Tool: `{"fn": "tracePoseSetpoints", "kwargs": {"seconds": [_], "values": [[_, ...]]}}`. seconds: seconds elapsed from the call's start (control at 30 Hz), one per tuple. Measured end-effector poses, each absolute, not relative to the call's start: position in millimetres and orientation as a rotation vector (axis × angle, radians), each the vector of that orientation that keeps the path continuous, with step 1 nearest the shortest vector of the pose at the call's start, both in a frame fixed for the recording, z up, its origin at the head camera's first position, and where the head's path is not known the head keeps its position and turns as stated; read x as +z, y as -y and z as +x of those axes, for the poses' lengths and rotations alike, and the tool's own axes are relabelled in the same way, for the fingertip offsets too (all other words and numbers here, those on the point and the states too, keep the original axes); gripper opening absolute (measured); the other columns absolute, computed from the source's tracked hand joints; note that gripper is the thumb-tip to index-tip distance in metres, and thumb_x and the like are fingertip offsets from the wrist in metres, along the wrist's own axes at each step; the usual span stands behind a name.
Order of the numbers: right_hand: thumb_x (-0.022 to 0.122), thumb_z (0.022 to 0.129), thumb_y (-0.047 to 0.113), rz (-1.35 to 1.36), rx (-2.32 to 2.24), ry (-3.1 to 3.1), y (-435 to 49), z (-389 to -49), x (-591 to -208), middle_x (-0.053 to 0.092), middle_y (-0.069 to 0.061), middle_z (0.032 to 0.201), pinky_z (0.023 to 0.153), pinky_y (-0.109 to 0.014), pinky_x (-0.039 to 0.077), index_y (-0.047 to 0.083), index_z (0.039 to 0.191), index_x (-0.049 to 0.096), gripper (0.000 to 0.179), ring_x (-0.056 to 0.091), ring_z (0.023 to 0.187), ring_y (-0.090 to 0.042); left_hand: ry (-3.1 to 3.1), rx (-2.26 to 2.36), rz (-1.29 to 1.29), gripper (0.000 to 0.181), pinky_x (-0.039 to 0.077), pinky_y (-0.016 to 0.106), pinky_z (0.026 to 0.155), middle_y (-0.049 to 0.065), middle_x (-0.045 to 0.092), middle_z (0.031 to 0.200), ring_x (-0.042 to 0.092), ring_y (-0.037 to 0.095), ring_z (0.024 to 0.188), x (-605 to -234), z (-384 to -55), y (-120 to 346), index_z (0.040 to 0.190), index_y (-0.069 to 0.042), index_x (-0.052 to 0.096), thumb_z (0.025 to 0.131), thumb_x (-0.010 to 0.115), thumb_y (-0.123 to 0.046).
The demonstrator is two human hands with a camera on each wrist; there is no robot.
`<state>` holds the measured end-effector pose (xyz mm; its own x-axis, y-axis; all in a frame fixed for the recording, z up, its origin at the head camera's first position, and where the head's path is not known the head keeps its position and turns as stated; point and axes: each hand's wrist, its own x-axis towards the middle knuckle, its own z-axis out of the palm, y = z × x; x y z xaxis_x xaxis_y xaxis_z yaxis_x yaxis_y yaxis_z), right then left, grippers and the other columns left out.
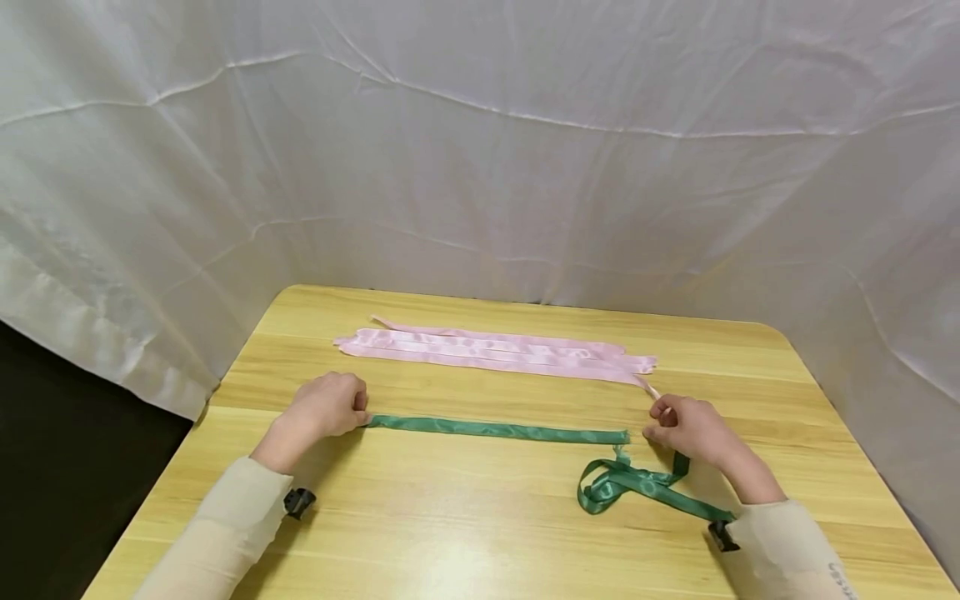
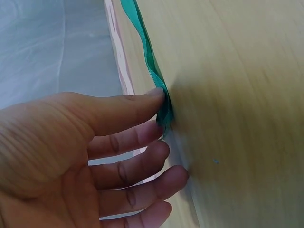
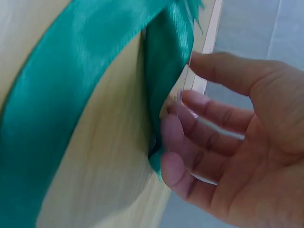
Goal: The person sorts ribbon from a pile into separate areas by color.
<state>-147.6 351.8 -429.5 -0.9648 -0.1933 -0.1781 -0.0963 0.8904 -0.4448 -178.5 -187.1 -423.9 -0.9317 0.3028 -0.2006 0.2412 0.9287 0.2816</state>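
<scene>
A narrow green ribbon (image 1: 495, 429) lies stretched sideways across the table. At its left end, my left hand (image 1: 330, 406) pinches the ribbon's tip (image 2: 164, 114) between thumb and index finger, the other fingers loosely bent. Beyond the strip's frayed right end, my right hand (image 1: 692, 429) hovers with thumb and index finger apart. Below that hand lies a loosely looped green ribbon (image 1: 626, 483); one stretch of it (image 3: 166, 57) runs right beside the fingertips. The pink ribbon's tail (image 1: 647, 385) reaches close to the right index finger.
Several pink ribbon strips (image 1: 487, 350) lie side by side farther back on the wooden table (image 1: 450, 533). White cloth (image 1: 480, 167) hangs behind the table and along its sides. A dark area (image 1: 67, 467) shows past the left edge.
</scene>
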Motion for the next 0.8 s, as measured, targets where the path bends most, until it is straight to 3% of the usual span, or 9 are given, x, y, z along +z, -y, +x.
{"fn": "tracePoseSetpoints", "kwargs": {"seconds": [0.1, 0.3, 0.53, 0.63, 0.8], "values": [[0.077, 0.094, 0.021, -0.172, -0.573, -2.9, -357.8, -148.8, -429.2, 0.071, -0.014, 0.095, 0.071, -0.042, 0.054, -0.005, 0.109, 0.068, 0.031, 0.063, 0.082, -0.023, -2.843, 0.37, 0.414, 0.026, 0.04, 0.032, 0.062, -0.001, 0.058, 0.072, 0.053, 0.017, 0.068, -423.9, -178.3, 186.6, 0.077, -0.015, 0.062, 0.093, 0.081, -0.021], [0.077, 0.094, 0.022, -0.09, -0.471, -2.968, -361.9, -145.3, -427.8, 0.062, -0.019, 0.096, 0.069, -0.041, 0.045, -0.008, 0.112, 0.067, 0.035, 0.053, 0.078, -0.026, -2.859, 0.366, 0.42, 0.016, 0.044, 0.034, 0.063, 0.0, 0.065, 0.08, 0.055, 0.018, 0.072, -420.7, -179.3, 184.2, 0.09, -0.011, 0.069, 0.096, 0.078, -0.022], [0.079, 0.093, 0.017, -0.242, -0.521, -3.053, -347.6, -131.6, -424.6, 0.062, -0.035, 0.121, 0.066, -0.042, 0.053, -0.006, 0.122, 0.067, 0.039, 0.062, 0.079, -0.027, -3.012, 0.483, 0.621, 0.025, 0.057, 0.043, 0.073, 0.01, 0.073, 0.096, 0.066, 0.023, 0.081, -412.1, -175.5, 161.5, 0.117, -0.001, 0.071, 0.1, 0.071, -0.02], [0.08, 0.093, 0.014, -0.365, -0.585, -3.07, -336.0, -122.2, -422.3, 0.066, -0.026, 0.118, 0.061, -0.032, 0.049, -0.001, 0.12, 0.07, 0.033, 0.057, 0.075, -0.018, -3.087, 0.546, 0.827, 0.024, 0.06, 0.045, 0.083, 0.013, 0.075, 0.106, 0.07, 0.026, 0.092, -410.7, -170.3, 140.9, 0.116, -0.001, 0.073, 0.099, 0.073, -0.018], [0.082, 0.091, 0.012, -0.574, -0.684, -3.052, -315.7, -107.3, -420.0, 0.073, -0.006, 0.109, 0.065, -0.024, 0.048, 0.006, 0.116, 0.075, 0.026, 0.055, 0.08, -0.008, -3.017, 0.659, 1.125, 0.021, 0.061, 0.04, 0.086, 0.011, 0.076, 0.105, 0.071, 0.023, 0.09, -411.4, -158.1, 99.8, 0.114, -0.001, 0.074, 0.099, 0.072, -0.016]]}}
